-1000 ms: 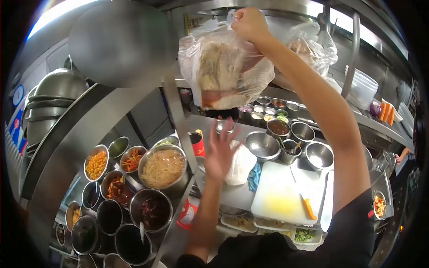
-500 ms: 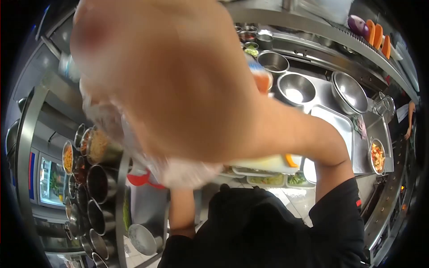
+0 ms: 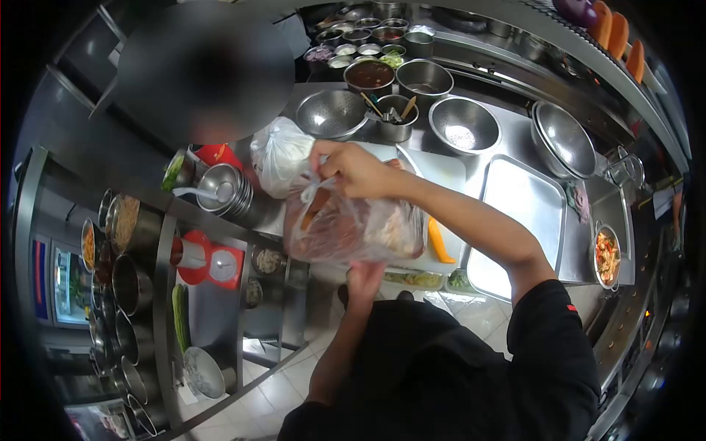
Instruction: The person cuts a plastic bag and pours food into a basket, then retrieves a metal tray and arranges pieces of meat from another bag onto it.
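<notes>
Down & away from the cam vs ½ sec ago: bulky clear-plastic bag of pinkish-red raw meat + the person's R hand, both up close to the lens then, now out in front of the torso at the front edge of the shiny steel bench. R fingers clenched on the bag's gathered, twisted neck; L hand is at the underside, near the front bottom edge, but its grip is mostly hidden, so can't tell if those fingers grasp or just prop. Main risk, my read: thin film stretching & splitting at the neck, cause = heavy load on one small bunch of plastic, esp. if L support slips off. Part of the bag sits out over the pale tiled floor, so a tear or slip there could drop meat or drip juice. Clear tubs of chopped greens sit low by the bag's R end, so a leak might contaminate those too. Orange curved handle, prob. a knife's, lies on the white cutting board just beside the bag; any exposed blade could nick the film or a finger. Knotted white plastic bag is right behind, might get knocked if the load swings.
</notes>
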Available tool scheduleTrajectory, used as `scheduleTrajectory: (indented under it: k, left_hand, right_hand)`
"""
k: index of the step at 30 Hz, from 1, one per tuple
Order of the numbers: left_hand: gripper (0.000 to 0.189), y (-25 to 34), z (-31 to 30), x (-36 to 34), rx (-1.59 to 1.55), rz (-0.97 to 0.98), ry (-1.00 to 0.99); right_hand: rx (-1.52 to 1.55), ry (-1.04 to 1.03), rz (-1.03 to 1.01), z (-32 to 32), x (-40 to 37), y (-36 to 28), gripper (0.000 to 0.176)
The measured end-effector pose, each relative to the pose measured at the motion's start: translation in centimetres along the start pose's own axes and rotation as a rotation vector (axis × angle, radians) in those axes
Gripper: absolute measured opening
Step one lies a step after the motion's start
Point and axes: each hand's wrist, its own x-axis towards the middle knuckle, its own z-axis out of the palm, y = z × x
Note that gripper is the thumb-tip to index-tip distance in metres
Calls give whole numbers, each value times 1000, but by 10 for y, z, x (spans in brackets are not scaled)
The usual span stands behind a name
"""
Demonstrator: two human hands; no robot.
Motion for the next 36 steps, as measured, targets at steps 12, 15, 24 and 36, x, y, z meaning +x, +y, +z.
scheduleTrajectory:
  k: [12,15,24,36]
  left_hand:
    - [20,24,181,77,1895,-282,456]
    - [37,63,161,126,2235,-125,309]
    - [54,31,150,202,2740,-346,-139]
    - [6,46,145,218,2434,-122,183]
  right_hand:
    - [-589,373,886,-34,-196,-10,54]
    - [-798,353,1135,16,-297,-1,62]
    - [-1194,-1,1241,-54,-352,78,57]
    - [-807,-429,1242,-113,-333,78,19]
